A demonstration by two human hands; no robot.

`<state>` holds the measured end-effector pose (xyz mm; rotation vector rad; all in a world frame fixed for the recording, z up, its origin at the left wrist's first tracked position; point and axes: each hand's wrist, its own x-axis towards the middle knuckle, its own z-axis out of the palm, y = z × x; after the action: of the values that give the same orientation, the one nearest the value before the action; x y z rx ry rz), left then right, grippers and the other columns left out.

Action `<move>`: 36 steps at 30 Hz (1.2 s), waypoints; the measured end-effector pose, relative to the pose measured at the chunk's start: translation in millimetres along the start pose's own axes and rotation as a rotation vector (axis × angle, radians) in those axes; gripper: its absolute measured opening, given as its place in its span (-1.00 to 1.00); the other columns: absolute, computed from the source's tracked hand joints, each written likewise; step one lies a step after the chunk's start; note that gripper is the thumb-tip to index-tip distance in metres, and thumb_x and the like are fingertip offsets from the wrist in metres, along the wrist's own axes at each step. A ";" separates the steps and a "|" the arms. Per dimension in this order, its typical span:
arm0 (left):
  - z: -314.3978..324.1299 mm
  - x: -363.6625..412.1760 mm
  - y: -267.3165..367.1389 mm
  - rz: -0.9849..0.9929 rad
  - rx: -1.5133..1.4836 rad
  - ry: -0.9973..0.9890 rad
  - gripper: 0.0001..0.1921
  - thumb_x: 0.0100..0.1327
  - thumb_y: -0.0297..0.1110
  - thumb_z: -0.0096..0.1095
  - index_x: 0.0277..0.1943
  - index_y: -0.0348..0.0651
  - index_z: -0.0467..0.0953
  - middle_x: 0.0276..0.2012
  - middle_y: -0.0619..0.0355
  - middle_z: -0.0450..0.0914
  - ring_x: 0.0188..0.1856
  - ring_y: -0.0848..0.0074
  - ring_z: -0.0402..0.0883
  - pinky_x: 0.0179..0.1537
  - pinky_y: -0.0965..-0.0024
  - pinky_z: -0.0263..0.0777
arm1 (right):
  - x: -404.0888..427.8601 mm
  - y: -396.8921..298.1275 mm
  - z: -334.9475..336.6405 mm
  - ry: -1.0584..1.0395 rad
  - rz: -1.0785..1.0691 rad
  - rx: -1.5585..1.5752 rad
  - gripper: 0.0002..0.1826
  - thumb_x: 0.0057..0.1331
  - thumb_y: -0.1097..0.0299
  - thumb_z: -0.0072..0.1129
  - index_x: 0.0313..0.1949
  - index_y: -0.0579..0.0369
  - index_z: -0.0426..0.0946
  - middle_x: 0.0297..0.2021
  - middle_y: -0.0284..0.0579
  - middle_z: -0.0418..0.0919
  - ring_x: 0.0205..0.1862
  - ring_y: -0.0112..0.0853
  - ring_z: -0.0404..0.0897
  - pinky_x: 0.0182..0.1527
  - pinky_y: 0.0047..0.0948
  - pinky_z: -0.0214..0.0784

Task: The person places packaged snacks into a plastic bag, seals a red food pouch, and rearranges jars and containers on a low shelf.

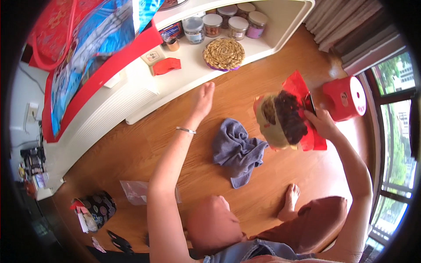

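My right hand grips a bunch of food packets by their edge above the floor. Among them are a red packet, a bag with dark brown contents and a beige packet; they are slightly blurred. My left hand is raised in front of the white cabinet, seen edge-on, with nothing visible in it. A round woven straw lidded basket sits on the cabinet shelf beyond this hand. Below and between my hands, a crumpled grey-blue towel lies on the wooden floor.
Several lidded jars and a small red packet stand or lie on the shelf. A red canister is near the window. At left are a large red-edged bag, a clear plastic bag and a filled patterned bin.
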<state>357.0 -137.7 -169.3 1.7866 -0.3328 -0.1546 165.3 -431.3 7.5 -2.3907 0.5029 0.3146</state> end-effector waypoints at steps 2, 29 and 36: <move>-9.2 4.3 2.7 -0.028 0.059 -0.044 -0.57 0.31 -0.02 -0.16 -0.27 -0.30 0.42 -0.50 0.01 0.49 -0.42 0.28 0.48 -0.35 0.30 0.31 | 4.0 1.8 -16.4 -0.021 0.156 0.085 -0.66 0.28 0.17 -0.04 -0.28 0.28 0.43 -0.57 -0.22 0.46 -0.50 -0.53 0.39 -0.38 -0.43 0.27; -36.5 43.0 43.7 -0.278 0.515 -0.097 -0.22 0.04 0.03 0.21 0.09 -0.52 0.15 -0.12 -0.27 0.44 -0.03 0.01 0.43 0.01 0.21 0.29 | 94.1 -10.5 -68.6 0.076 -0.111 -0.396 -0.62 0.21 0.12 -0.05 -0.26 0.25 0.45 -0.38 0.17 0.50 -0.25 0.04 0.46 -0.21 -0.11 0.26; 32.8 56.4 -8.5 -0.793 -0.289 0.022 -0.35 0.07 0.10 0.20 -0.05 -0.41 0.33 -0.16 -0.11 0.45 -0.15 0.29 0.50 -0.15 0.27 0.43 | 162.2 -5.0 -45.5 -0.138 -0.215 -0.519 -0.64 0.23 0.09 -0.08 -0.22 0.13 0.47 -0.42 0.11 0.51 -0.28 0.01 0.47 -0.22 -0.12 0.26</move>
<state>402.5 -183.6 -181.3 1.5419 0.4156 -0.7029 317.1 -501.7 -12.2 -2.8633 0.1004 0.5630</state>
